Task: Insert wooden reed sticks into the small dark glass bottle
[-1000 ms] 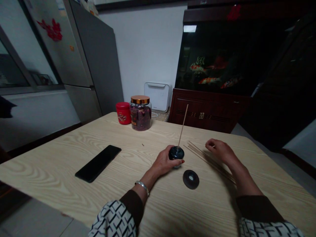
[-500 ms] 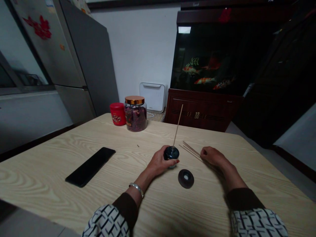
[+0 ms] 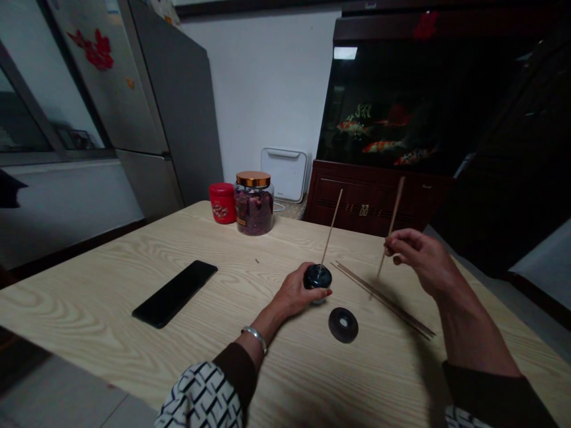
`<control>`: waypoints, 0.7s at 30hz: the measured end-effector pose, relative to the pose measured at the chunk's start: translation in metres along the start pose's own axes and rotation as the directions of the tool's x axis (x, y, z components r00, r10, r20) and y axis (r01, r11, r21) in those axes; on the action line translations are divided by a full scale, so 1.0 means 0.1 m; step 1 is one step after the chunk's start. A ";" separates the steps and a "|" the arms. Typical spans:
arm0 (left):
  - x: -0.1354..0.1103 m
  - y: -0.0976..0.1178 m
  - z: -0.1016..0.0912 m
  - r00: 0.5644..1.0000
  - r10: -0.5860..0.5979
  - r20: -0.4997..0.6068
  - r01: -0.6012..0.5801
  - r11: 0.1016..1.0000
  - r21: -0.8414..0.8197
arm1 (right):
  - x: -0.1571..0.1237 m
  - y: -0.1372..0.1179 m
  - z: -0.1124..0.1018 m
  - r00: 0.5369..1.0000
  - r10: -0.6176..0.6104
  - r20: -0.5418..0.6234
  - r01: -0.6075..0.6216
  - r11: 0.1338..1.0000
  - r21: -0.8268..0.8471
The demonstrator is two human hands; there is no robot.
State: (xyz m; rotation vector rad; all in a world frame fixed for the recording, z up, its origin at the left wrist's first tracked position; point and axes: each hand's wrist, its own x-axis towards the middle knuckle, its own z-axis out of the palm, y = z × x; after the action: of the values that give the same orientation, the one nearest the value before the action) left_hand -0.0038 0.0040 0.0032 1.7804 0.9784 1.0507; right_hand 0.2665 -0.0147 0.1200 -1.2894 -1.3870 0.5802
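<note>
My left hand [image 3: 300, 291] is wrapped round a small dark glass bottle [image 3: 317, 276] standing on the table. One thin stick [image 3: 332, 227] rises from the bottle's mouth, leaning right. Raised above the table on the right, my right hand [image 3: 419, 255] pinches a thin incense-like stick [image 3: 395, 205], held nearly upright and slightly blurred. Below that hand several loose sticks [image 3: 386, 300] lie in a slanted bunch on the tabletop. A round dark cap [image 3: 343, 325] with a pale centre rests just in front of the bottle.
A black phone [image 3: 175, 293] lies on the wooden table [image 3: 285, 368] at left. Behind stand a red canister [image 3: 222, 203] and a glass jar [image 3: 254, 205] with a copper-coloured lid. Beyond the table are a fridge [image 3: 187, 101], a white appliance [image 3: 284, 173] and a fish tank [image 3: 388, 101].
My right hand has lifted off the bunch on the table and now holds up one stick. My left hand stays round the bottle. The whole view has shifted slightly.
</note>
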 end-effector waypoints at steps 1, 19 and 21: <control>0.00 -0.01 0.00 1.000 -0.003 -0.002 0.003 1.000 0.004 | -0.04 -0.11 0.07 0.998 -0.002 -0.060 0.010 0.991 0.132; -0.02 0.04 -0.01 1.000 0.021 -0.007 -0.022 0.999 -0.032 | -0.20 -0.04 0.85 0.955 0.023 0.296 -0.027 1.000 0.008; -0.02 0.03 -0.01 1.000 0.020 -0.010 -0.020 0.999 -0.036 | -0.12 0.11 0.69 0.949 0.058 0.310 -0.017 0.991 -0.134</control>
State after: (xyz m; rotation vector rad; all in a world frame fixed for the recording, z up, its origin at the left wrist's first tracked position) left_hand -0.0045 0.0016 0.0058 1.7602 0.9431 1.0838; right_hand 0.2061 -0.0007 0.0864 -1.3714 -1.6875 0.7564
